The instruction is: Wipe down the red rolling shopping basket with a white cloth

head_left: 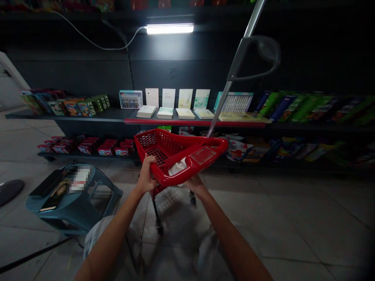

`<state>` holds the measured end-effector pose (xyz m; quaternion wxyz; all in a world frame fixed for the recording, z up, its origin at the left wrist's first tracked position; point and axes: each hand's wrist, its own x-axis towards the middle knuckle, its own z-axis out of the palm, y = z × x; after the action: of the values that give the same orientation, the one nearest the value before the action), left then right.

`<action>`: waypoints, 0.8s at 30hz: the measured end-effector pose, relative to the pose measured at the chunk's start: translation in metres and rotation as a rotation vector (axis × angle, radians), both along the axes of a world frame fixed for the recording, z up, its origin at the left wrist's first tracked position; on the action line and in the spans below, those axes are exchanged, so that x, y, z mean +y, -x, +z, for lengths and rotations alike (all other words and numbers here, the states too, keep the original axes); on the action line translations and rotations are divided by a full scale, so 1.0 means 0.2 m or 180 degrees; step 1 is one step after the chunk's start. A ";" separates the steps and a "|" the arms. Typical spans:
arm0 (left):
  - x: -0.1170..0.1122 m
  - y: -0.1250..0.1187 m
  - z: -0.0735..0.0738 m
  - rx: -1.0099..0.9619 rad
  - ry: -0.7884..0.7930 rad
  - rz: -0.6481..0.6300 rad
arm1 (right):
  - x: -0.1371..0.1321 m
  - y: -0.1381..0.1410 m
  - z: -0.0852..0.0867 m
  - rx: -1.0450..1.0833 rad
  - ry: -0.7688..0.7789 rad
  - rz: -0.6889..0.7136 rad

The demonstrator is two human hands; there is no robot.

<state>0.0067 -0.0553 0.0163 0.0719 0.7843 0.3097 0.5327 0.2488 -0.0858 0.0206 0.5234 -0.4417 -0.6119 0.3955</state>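
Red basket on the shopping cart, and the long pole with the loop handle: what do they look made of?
The red basket looks like glossy moulded plastic, going by its smooth shine and lattice walls. The pole looks like bright metal tube, perhaps chrome-plated, from its streak of highlight. Its loop handle seems dark matte plastic, though the dim light leaves that open.

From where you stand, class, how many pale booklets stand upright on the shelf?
4, in one row on the shelf: leftmost booklet, second booklet, third booklet, rightmost booklet.
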 end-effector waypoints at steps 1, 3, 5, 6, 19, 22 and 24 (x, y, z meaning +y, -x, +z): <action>0.00 0.01 0.00 -0.0015 0.0001 -0.0006 | -0.05 -0.10 0.08 -0.0316 0.0031 0.0247; 0.01 0.01 -0.01 -0.0062 -0.0019 -0.0028 | -0.17 -0.27 0.25 -0.1015 0.0272 0.0964; 0.02 0.01 -0.02 -0.0126 -0.0056 -0.0083 | -0.29 -0.38 0.40 -0.1269 0.0284 0.1285; 0.02 0.01 -0.02 -0.0156 -0.0065 -0.0108 | -0.32 -0.41 0.47 -0.1291 0.0130 0.1085; -0.02 0.05 0.02 -0.0217 0.0189 -0.0141 | 0.20 -0.62 0.52 -0.2503 -0.1534 -0.1974; -0.01 0.07 0.03 -0.0236 0.0166 -0.0218 | 0.21 -0.69 0.49 -0.2686 -0.1522 -0.2194; -0.01 0.09 0.03 -0.0185 0.0178 -0.0255 | 0.19 -0.71 0.48 -0.2896 -0.1590 -0.1932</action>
<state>-0.0105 -0.0570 0.0230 0.1241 0.7780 0.2907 0.5430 0.3908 -0.0480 0.1172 0.3864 -0.5853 -0.6955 -0.1561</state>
